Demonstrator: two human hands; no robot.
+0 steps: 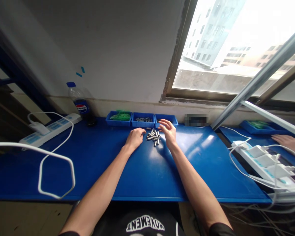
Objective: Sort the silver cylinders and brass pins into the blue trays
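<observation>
A small heap of several short grey metal cylinders (153, 136) lies on the blue table (147, 170), just in front of three blue trays. My left hand (134, 138) rests on the table at the heap's left edge, knuckles up, fingers curled under; what they hold, if anything, is hidden. My right hand (168, 131) hovers at the heap's right side with its fingers spread and nothing visible in them. The left tray (118, 118) holds green parts, the middle tray (143, 120) holds grey metal parts, and the right tray (166, 120) is partly hidden behind my right hand.
A plastic bottle (80, 102) stands at the back left beside a white power strip (49, 129) with a looping white cable (56, 157). At the right are another power strip (265, 162) with plugs, a blue tray (255, 127) of green parts, and another person's hand (288, 141).
</observation>
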